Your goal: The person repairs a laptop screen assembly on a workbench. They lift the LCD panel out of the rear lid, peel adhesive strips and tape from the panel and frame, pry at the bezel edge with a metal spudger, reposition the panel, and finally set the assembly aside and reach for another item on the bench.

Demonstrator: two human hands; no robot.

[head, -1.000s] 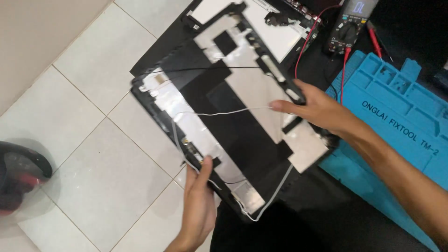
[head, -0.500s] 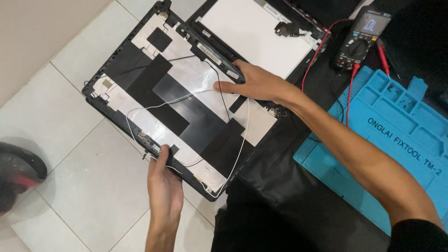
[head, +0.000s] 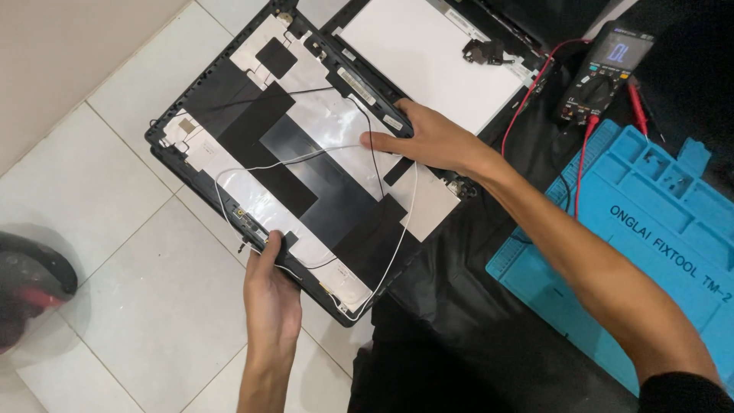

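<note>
A black laptop lid cover (head: 252,130) lies open side up, lined with silver foil and black tape patches, with thin white and black antenna wires (head: 397,229) looping across it. My left hand (head: 269,294) grips its near edge, thumb on the rim. My right hand (head: 428,138) holds the far edge, fingers flat on the inner face. The cover is held slightly above the white tiled floor (head: 115,306).
A white display panel (head: 428,53) lies beyond the cover. A multimeter (head: 604,73) with red and black leads sits at the top right. A blue silicone work mat (head: 657,229) lies on the right, over black cloth (head: 459,321). A dark round object (head: 27,291) sits at the left.
The lid cover has been shifted left and farther from me with both hands on it. My right hand moved along the far edge; my left hand kept its grip on the near edge.
</note>
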